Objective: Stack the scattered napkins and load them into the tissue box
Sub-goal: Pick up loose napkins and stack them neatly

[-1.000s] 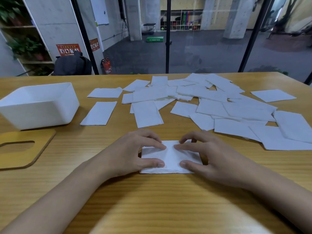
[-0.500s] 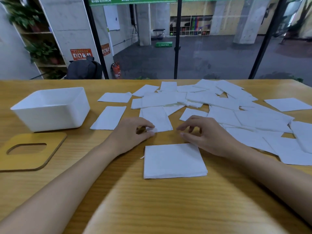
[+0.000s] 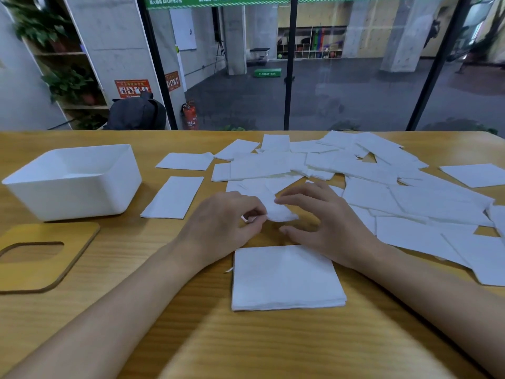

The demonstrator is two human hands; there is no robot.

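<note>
Two hands work just beyond the stack (image 3: 284, 277), a neat square pile of white napkins lying flat on the wooden table (image 3: 273, 346). The left hand (image 3: 226, 225) sits beyond the stack's left corner. Its fingers are curled in tight, and thumb and forefinger pinch the edge of a loose napkin (image 3: 277, 212) whose near end is lifted and crumpled off the table. The right hand (image 3: 330, 225) sits beyond the stack's right corner, half open, its fingers spread and bent. Its forefinger tip touches the top of that same napkin, while its thumb lies apart below it, close to the tabletop, so it shows no grip. The right wrist passes over the stack's far right corner; whether it touches cannot be told.

Farther beyond the stack and off to its right, the scattered napkins (image 3: 426, 203) lie overlapping in a wide drift, with a few single ones flat beyond its left. The tissue box (image 3: 73, 192), white and open-topped, stands well to the left of the stack. A wooden lid (image 3: 76, 242) with a rounded slot lies flat left of the stack, nearer than the box.
</note>
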